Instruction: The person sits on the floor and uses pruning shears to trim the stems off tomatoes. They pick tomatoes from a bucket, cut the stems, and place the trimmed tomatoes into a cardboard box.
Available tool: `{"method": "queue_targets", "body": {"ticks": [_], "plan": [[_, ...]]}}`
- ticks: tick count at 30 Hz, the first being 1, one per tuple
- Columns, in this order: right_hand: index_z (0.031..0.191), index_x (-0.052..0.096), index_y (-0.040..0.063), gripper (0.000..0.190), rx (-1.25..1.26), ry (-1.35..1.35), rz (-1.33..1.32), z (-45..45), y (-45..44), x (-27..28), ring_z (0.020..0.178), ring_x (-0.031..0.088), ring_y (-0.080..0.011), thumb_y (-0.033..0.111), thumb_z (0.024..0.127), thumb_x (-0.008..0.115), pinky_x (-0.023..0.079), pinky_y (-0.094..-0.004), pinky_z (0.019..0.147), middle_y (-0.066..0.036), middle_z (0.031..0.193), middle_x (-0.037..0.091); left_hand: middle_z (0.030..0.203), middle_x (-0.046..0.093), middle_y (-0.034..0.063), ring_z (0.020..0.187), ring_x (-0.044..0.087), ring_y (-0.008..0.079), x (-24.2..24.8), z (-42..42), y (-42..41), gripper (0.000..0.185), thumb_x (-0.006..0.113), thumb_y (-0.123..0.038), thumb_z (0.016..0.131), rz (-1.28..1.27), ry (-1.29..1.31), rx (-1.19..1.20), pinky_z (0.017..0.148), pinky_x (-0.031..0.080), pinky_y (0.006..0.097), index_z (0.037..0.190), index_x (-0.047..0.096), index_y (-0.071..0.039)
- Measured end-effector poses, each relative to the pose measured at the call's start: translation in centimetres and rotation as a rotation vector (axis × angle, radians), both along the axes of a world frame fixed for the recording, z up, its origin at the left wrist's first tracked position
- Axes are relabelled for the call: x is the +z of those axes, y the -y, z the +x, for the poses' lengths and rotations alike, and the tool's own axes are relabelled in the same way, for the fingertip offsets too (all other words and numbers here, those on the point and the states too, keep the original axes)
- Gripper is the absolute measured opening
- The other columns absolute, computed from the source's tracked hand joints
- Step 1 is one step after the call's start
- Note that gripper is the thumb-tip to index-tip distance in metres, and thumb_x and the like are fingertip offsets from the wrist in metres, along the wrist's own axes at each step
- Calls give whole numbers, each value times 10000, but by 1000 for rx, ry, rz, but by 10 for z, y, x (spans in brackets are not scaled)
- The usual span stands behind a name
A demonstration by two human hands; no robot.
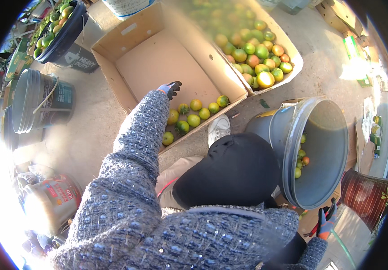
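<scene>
My left hand (171, 90), in a grey glove with dark fingertips, reaches over an open cardboard box (167, 60). Nothing shows in its fingers, which are slightly apart. Several green and yellowish tomatoes (193, 120) lie along the near side of that box, below the hand. At the lower right, my right hand (326, 219) wears a similar glove, its fingers spread near the rim of a grey bucket (329, 152). Something red and dark lies against this hand; I cannot tell what it is. The bucket is tilted, with several small tomatoes (301, 158) inside.
A second cardboard box (297, 64) full of green and reddish tomatoes adjoins the first. At left are a black bucket (76, 57) topped with tomatoes, another bucket (45, 101), and a light container (55, 192). A white shoe (219, 130) stands beside the near box. A green hose (344, 248) runs lower right.
</scene>
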State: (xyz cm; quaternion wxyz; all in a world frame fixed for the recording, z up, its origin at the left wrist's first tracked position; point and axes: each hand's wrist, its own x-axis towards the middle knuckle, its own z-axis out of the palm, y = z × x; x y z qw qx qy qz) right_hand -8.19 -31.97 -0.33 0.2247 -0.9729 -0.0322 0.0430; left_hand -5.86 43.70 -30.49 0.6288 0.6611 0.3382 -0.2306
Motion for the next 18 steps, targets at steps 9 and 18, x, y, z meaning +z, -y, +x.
{"method": "queue_targets", "body": {"ticks": [9, 18], "plan": [[1444, 371, 48, 715, -10, -96, 177, 26, -46, -1, 762, 400, -79, -18, 773, 610, 376, -201, 689, 17, 924, 465, 1410, 477, 98, 1302, 439, 283, -83, -54, -8, 494, 436, -488, 943, 601, 492, -600, 1095, 335, 412, 1407, 421, -322], [1413, 355, -37, 725, -102, -72, 282, -2, -43, 28, 1330, 404, -246, 19, 765, 677, 298, -349, 1107, -176, 1418, 440, 1245, 601, 109, 1131, 572, 256, -113, -21, 50, 421, 499, -346, 964, 376, 168, -426, 945, 454, 358, 1365, 491, -218]]}}
